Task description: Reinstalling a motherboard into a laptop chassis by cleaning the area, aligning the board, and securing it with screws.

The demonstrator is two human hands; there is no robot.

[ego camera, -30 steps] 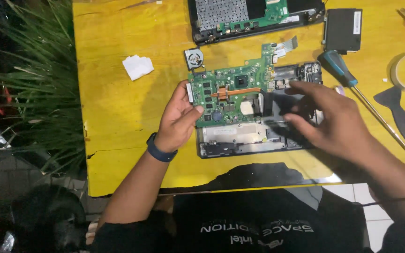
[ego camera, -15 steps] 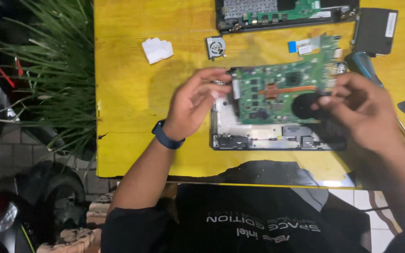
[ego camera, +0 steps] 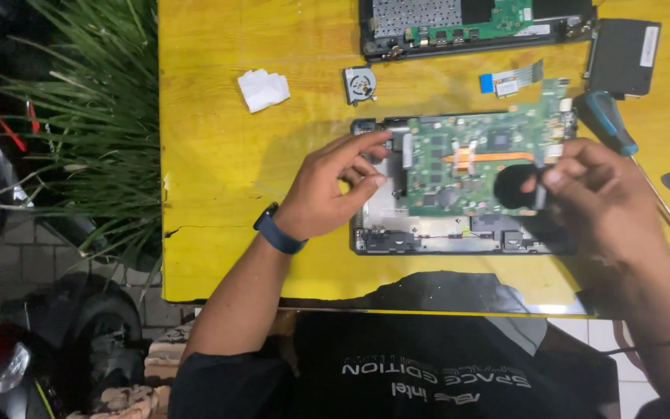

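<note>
**Head view: green board handled over an open laptop base**

Head view shows a green board lying tilted in a black laptop base near the front edge of a yellow table. The left hand is spread loosely at the board's left edge, fingertips touching or just short of it; nothing is closed in it. The right hand is pinched at the board's right side on a small dark part; what exactly is gripped cannot be told, as the hand is blurred.

The board is judged light, thin and stiff, yet fragile: its chips, connectors and copper pipe should not be pressed. It is best taken by its bare edges, with 2 hands, and kept level so it is not flexed.

Nearby lie 1 small fan, a white tissue, a ribbon cable, a screwdriver, a black drive and a 2nd opened case.
</note>
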